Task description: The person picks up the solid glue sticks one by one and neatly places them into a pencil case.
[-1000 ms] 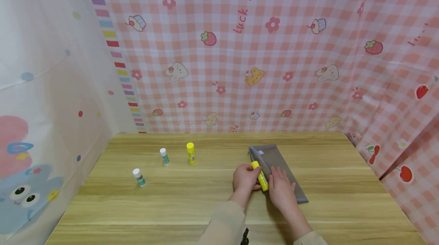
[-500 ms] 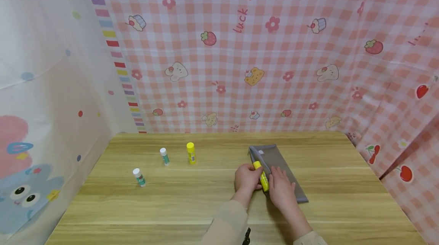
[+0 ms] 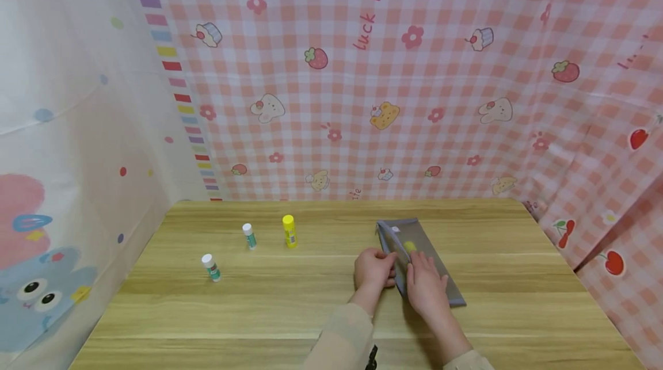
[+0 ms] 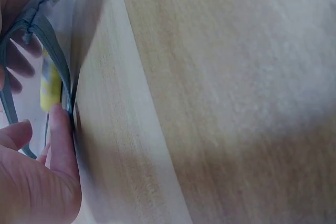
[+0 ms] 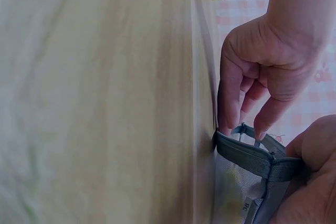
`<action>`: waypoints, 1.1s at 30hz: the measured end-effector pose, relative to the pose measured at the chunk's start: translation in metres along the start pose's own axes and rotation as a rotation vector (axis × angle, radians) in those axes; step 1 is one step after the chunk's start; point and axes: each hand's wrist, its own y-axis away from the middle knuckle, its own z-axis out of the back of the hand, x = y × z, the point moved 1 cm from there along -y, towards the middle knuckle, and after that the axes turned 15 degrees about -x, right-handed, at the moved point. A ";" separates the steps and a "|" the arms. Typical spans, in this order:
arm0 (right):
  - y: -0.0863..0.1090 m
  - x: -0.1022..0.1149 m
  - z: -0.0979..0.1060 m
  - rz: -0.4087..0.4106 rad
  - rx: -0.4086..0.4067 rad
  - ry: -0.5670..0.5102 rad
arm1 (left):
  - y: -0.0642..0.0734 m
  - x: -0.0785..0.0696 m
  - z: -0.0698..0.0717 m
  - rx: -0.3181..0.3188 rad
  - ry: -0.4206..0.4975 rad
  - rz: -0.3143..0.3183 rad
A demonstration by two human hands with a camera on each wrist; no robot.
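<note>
A grey mesh zipper pouch (image 3: pixel 437 269) lies on the table, its zippered mouth (image 5: pixel 247 156) spread apart. Inside, a yellow glue stick (image 4: pixel 51 87) shows through; in the head view only its yellow end (image 3: pixel 409 247) is visible past my fingers. My left hand (image 3: pixel 373 269) is at the mouth, thumb and fingers apart, and a fingertip (image 4: pixel 56 109) meets the near end of the glue stick. My right hand (image 3: pixel 426 283) lies over the pouch and holds its rim with the thumb, seen at the corner in the right wrist view.
Another yellow glue stick (image 3: pixel 289 232) stands upright left of the pouch. Two white-capped green glue sticks (image 3: pixel 250 236) stand farther left, one nearer the front. A pink checked cloth (image 3: pixel 331 88) hangs behind the wooden table (image 3: pixel 259 318).
The yellow glue stick, held by my left hand at the pouch mouth before, has slid into the pouch, and my left fingers have let go of it. The right hand has stayed put.
</note>
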 end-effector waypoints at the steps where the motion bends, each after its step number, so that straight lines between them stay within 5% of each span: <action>1: 0.000 0.000 0.000 0.000 -0.001 0.002 | 0.000 0.000 0.000 0.002 0.006 0.001; 18: -0.001 -0.001 0.003 0.004 -0.001 0.006 | 0.014 -0.001 0.007 0.060 0.096 0.011; 33: 0.000 0.001 0.004 0.014 -0.022 -0.009 | 0.021 -0.006 0.021 0.086 0.293 0.062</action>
